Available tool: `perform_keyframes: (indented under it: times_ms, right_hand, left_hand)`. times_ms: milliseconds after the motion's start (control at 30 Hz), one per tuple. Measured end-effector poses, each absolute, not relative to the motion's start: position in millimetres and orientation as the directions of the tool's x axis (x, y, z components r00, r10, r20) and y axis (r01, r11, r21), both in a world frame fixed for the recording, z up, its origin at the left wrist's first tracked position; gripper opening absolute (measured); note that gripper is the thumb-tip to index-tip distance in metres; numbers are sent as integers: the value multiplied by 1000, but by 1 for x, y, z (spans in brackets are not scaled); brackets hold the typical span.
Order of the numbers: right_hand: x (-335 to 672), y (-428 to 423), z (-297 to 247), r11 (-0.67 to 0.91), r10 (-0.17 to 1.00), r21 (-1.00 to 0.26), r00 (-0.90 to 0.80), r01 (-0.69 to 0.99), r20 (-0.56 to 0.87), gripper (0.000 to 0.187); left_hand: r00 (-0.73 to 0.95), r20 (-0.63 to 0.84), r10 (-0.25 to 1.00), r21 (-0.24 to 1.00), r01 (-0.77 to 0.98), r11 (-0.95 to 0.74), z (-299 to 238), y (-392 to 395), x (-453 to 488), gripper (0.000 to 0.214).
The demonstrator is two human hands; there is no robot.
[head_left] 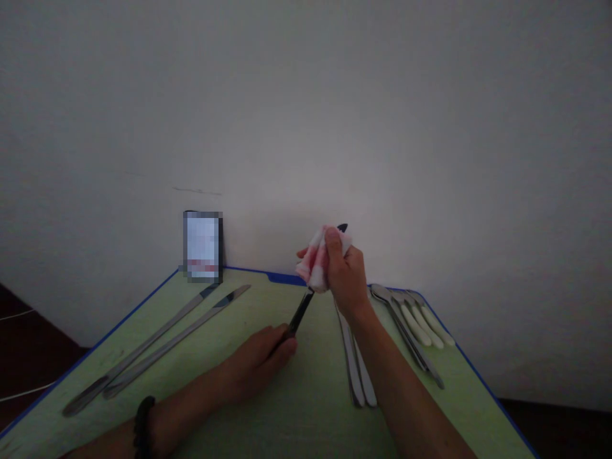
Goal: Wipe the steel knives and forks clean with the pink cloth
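Cloth (319,258) clasped in right hand (348,278) surrounds a knife blade (301,312), left hand (262,358) gripping its handle (287,335).

From here, the green, blue-edged tabletop (287,421) bears two knives (153,340) toward ten o'clock, a phone (203,242) upright at eleven, metal spoons (406,333) and pale-handled cutlery (415,324) at two, paired metal utensils (352,376) near three.

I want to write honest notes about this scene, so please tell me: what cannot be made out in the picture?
All in the head view:
Knife: the cloth and right hand hide the stretch below its tip.
Its handle end: covered by the left hand.
Phone: the screen is pixelated, so unreadable.
Middle cutlery: far ends hidden behind the right hand.
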State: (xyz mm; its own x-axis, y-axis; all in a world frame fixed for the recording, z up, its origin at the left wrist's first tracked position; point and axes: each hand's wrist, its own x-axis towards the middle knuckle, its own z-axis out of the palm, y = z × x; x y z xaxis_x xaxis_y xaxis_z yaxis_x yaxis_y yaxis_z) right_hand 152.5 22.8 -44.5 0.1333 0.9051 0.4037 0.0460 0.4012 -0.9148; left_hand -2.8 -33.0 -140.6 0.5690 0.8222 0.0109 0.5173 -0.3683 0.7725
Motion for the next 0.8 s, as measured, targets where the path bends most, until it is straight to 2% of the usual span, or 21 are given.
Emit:
perform_keyframes:
  times_ms: [400, 667, 800]
  right_hand:
    - [158, 21, -39, 432, 878, -894, 285, -121, 386, 57]
    - [164, 20, -29, 475, 844, -847, 396, -238, 362, 49]
    - [163, 19, -32, 484, 847, -839, 377, -250, 375, 48]
  left_hand:
    - [642, 78, 763, 778, 439, -449, -144, -31, -3, 32]
    - [632, 64, 772, 743, 486, -460, -138, -32, -2, 38]
    - [617, 27, 786, 715, 538, -447, -140, -32, 0, 39]
